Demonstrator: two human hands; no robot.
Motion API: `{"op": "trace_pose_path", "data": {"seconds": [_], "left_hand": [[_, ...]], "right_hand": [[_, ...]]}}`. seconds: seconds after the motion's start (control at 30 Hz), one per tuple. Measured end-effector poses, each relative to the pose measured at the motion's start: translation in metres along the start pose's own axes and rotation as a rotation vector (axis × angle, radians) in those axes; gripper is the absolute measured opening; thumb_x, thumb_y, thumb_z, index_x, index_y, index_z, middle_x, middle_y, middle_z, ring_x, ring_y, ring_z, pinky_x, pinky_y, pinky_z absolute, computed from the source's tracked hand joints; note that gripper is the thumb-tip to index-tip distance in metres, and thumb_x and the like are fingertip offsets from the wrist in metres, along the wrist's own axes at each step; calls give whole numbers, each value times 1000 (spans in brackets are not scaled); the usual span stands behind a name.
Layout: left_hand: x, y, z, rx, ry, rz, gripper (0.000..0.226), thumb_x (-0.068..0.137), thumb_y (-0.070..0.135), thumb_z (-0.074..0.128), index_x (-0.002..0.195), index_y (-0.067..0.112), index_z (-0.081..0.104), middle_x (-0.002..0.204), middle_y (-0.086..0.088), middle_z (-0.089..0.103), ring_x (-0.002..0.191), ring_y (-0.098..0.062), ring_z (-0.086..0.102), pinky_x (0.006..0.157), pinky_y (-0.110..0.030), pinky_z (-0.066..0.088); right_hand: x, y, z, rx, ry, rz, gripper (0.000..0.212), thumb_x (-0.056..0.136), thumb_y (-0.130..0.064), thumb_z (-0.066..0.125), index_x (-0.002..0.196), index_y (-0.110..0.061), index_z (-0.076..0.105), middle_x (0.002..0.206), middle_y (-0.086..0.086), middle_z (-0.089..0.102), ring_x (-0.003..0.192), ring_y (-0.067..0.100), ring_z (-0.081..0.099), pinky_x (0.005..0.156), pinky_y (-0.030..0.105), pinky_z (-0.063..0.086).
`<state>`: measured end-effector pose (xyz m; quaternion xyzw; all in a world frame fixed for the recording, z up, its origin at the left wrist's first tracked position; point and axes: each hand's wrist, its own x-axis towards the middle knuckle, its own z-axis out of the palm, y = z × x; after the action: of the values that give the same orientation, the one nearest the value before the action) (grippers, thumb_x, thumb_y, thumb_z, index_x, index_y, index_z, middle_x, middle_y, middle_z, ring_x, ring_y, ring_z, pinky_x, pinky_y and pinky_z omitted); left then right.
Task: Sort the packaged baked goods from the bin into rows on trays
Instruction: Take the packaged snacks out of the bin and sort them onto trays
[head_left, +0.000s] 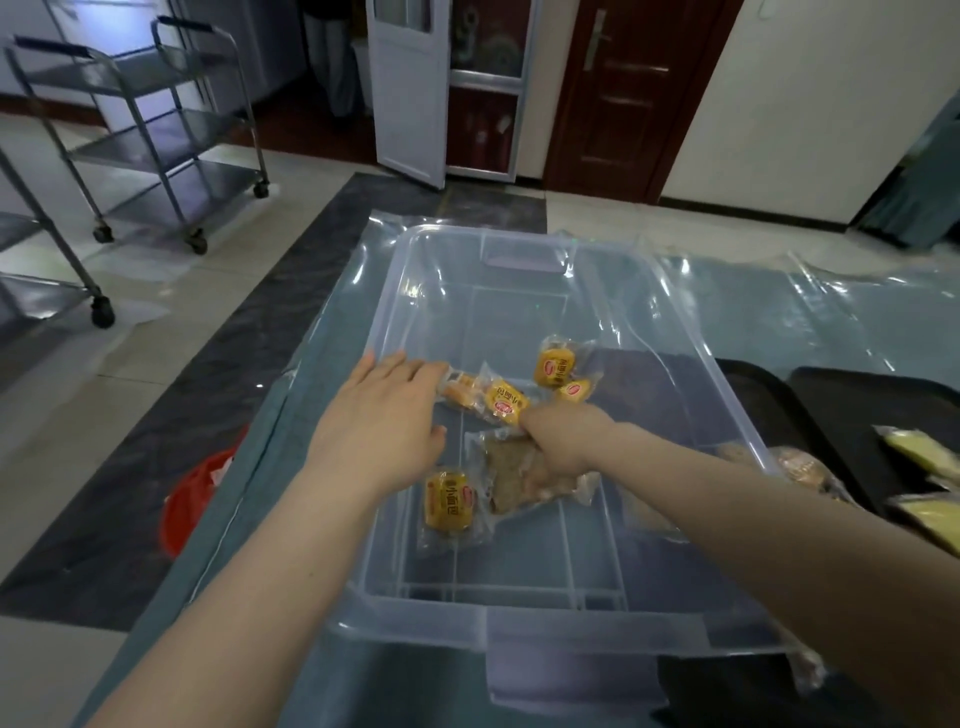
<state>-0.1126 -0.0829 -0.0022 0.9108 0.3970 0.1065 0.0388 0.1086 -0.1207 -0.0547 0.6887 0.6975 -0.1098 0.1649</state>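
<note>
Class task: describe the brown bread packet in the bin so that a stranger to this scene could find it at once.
Start at the clear plastic bin on the table. Inside it, find the right hand; the brown bread packet lies under its fingers. Unlike the small packets with yellow labels nearby, it is larger, flat and brown, with no yellow label.

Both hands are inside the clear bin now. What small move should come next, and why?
Probably close the right hand on the brown packet beneath it and lift it out toward the black tray on the right. The hand already rests on that packet, while the left hand only reaches, open, at the yellow packets. Few packets remain in the bin.
</note>
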Motion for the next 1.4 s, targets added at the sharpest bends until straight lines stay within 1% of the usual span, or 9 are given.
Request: {"op": "trace_pose_path", "data": {"seconds": [0.2, 0.33, 0.5, 0.67, 0.8, 0.97, 1.23, 1.3, 1.4], "left_hand": [[-1, 1, -3, -29, 7, 14, 62, 89, 34, 53, 145, 25, 28, 147, -1, 40, 138, -20, 29, 116, -35, 6], [-3, 3, -5, -31, -16, 57, 63, 90, 36, 53, 146, 29, 23, 151, 4, 32, 143, -16, 18, 116, -37, 1], [-1, 19, -16, -119, -37, 212, 67, 92, 41, 51, 146, 41, 12, 157, 12, 10, 143, -5, 1, 115, -30, -5], [-1, 80, -49, -471, 71, 243, 65, 83, 50, 54, 137, 54, 19, 141, 28, 24, 130, 9, 23, 105, -18, 22], [3, 145, -57, -635, 117, 240, 64, 71, 64, 48, 130, 63, 24, 143, 29, 32, 128, 11, 30, 101, -19, 28], [23, 243, -35, -770, 155, 208, 56, 85, 37, 59, 131, 56, 33, 136, 33, 39, 126, 11, 37, 99, -16, 31], [58, 387, 15, -823, 29, 263, 52, 86, 35, 59, 129, 55, 38, 133, 33, 43, 125, 14, 36, 104, -20, 31], [71, 412, 29, -811, -17, 265, 51, 86, 35, 58, 128, 54, 37, 132, 32, 44, 125, 12, 38, 105, -23, 32], [93, 444, 51, -836, -84, 286, 49, 87, 33, 59, 127, 54, 40, 130, 32, 47, 122, 13, 40, 105, -24, 33]], "right_hand": [[-37, 13, -44, 386, 159, 94, 61, 64, -64, 75, 95, -22, 44, 82, -8, 54, 74, 10, 54, 56, 28, 39], [-72, 21, -46, 634, 214, 124, 32, 83, -31, 65, 104, -18, 44, 93, 0, 58, 85, 18, 60, 71, 33, 50], [-119, 30, -33, 855, 561, 163, 26, 83, -15, 67, 98, -31, 52, 89, -17, 57, 83, -1, 55, 67, 13, 41], [-161, 54, -30, 1154, 822, 138, 30, 74, -15, 80, 88, -34, 63, 87, -12, 68, 84, 2, 65, 83, 27, 53], [-194, 94, -23, 1303, 932, 150, 27, 74, -13, 80, 86, -32, 65, 86, -10, 70, 88, 10, 67, 86, 39, 55], [-248, 171, 3, 1271, 920, 150, 26, 75, -23, 78, 94, -28, 61, 94, -9, 72, 86, 6, 68, 80, 36, 57], [-310, 301, 81, 1402, 901, 332, 23, 79, -19, 74, 92, -25, 56, 89, -6, 68, 84, 10, 68, 76, 38, 58], [-320, 324, 106, 1472, 887, 389, 23, 79, -14, 71, 92, -25, 55, 94, -2, 69, 88, 14, 68, 75, 38, 57], [-337, 352, 138, 1572, 926, 492, 39, 78, 5, 57, 78, -34, 58, 85, -9, 69, 79, 5, 68, 60, 23, 51]]}}
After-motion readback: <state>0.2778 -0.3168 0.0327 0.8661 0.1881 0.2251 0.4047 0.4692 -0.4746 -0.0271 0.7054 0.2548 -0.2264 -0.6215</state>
